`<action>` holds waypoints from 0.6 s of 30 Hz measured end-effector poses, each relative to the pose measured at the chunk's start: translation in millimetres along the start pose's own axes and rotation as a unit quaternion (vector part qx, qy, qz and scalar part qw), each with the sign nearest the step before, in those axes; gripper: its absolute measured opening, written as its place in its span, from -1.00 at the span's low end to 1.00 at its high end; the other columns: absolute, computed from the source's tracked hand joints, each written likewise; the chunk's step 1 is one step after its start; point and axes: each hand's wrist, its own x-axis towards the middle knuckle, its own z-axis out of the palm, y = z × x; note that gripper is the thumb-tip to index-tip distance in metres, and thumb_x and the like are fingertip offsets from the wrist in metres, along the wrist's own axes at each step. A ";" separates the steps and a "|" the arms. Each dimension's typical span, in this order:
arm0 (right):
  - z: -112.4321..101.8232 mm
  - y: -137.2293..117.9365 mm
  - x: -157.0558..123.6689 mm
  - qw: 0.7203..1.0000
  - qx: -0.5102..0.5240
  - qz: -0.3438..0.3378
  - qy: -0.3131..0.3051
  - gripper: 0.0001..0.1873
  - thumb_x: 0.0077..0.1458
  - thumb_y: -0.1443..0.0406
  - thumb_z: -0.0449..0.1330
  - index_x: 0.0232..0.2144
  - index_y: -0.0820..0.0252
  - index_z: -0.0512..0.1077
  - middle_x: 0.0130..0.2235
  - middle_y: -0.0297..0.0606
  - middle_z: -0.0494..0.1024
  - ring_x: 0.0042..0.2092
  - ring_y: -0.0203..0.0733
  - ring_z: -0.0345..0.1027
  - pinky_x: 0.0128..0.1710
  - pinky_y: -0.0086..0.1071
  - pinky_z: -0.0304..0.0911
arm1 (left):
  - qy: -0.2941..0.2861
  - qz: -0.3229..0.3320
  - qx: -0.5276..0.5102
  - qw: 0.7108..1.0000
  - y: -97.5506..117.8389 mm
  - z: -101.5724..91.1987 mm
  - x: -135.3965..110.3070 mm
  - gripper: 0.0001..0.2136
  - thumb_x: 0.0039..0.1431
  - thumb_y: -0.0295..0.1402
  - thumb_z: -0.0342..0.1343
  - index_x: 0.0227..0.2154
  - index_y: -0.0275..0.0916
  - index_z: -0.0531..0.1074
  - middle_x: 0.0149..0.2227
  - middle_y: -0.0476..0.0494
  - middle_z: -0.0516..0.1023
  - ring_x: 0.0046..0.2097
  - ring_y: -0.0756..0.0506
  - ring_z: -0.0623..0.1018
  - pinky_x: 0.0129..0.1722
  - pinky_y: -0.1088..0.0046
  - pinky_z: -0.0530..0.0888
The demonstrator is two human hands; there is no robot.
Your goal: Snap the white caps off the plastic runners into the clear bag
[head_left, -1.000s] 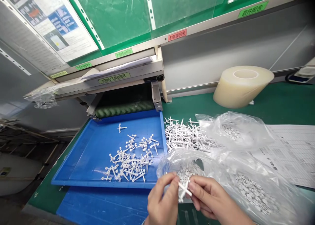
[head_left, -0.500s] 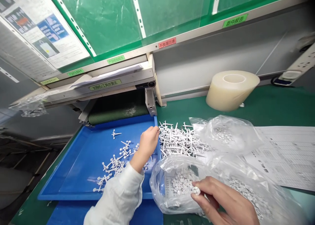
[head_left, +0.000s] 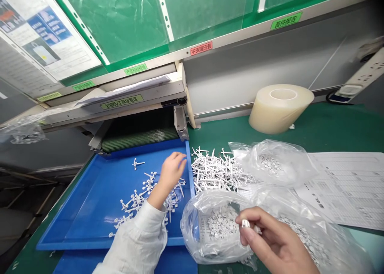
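Blue tray (head_left: 87, 210): one, landmark.
Left hand (head_left: 171, 170): over tray's right side, fingers loosely curled; cannot tell if holding.
Right hand (head_left: 277, 242): right of tray, pinching one small white piece (head_left: 245, 223).
Handling: piece probably light, stiff, slick; take it by the edge.
White crosses (head_left: 135, 200): in tray, overlapping, uncountable.
White sticks (head_left: 214, 172): heap just right of tray, uncountable.
Clear bags (head_left: 291, 162): three, right of tray.
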 end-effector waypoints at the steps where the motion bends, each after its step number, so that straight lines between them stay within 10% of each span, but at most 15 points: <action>1: 0.4 -1.8 1.1 0.998 0.042 0.041 -0.018 -0.79 0.10 0.11 0.14 -0.44 0.08 0.40 -0.58 -0.43 0.31 -0.58 -0.31 0.06 -0.62 -0.45 -0.06 | 0.027 -0.023 0.000 0.999 -13.0 -6.4 -4.3 -0.85 0.22 -0.48 0.03 -0.24 -0.22 0.49 -0.18 -0.13 0.55 -0.11 -0.09 0.54 -0.07 0.42 0.43; 9: -2.2 -6.7 4.6 0.950 0.213 0.186 -0.134 -0.53 -0.02 -0.08 0.23 -0.40 0.22 0.39 -0.62 -0.47 0.31 -0.64 -0.47 -0.21 -0.64 -0.49 -0.25 | 0.187 -0.306 0.090 0.929 -131.7 -33.8 -37.4 -0.83 0.21 -0.41 0.10 -0.15 -0.30 0.43 0.06 -0.21 0.38 0.12 -0.25 0.35 0.07 -0.01 0.29; 18: -1.4 0.8 13.1 0.936 0.253 0.214 -0.121 -0.80 0.04 0.19 0.21 -0.45 0.23 0.41 -0.62 -0.48 0.30 -0.63 -0.47 -0.20 -0.63 -0.50 -0.24 | 0.007 -0.381 0.074 0.921 -182.9 0.4 -29.1 -0.73 0.24 -0.33 0.09 -0.02 -0.28 0.36 0.01 -0.21 0.43 -0.04 -0.18 0.49 -0.09 0.12 0.47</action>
